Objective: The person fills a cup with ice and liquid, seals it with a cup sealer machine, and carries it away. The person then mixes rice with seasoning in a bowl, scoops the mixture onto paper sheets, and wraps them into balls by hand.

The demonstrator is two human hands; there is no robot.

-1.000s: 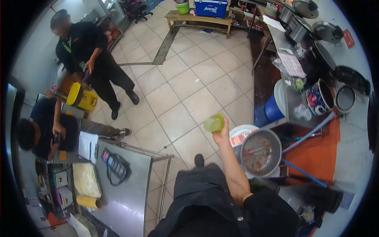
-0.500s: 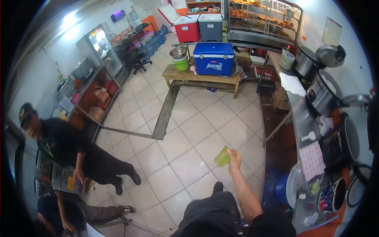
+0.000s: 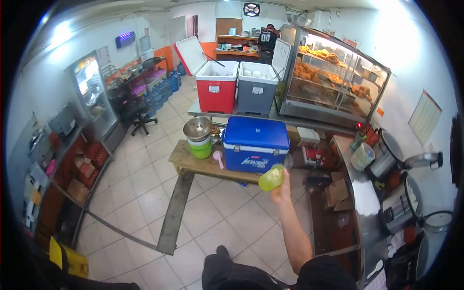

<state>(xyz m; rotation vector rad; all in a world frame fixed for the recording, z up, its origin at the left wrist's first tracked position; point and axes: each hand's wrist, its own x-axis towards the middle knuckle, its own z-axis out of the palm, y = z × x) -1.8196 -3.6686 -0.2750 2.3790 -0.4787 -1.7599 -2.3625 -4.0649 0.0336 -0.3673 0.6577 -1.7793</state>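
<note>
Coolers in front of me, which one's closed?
The blue cooler on the wooden bench, beyond the green cup in your right hand: lid down, while the red cooler and grey cooler stand open.

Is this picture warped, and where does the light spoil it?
Head view: strongly bowed, with dark corners, and the fridge and display case leaning; head view: glare washes out the upper right wall, and a bright light flares upper left; head view: the green cup in the right hand still has a readable outline.
</note>
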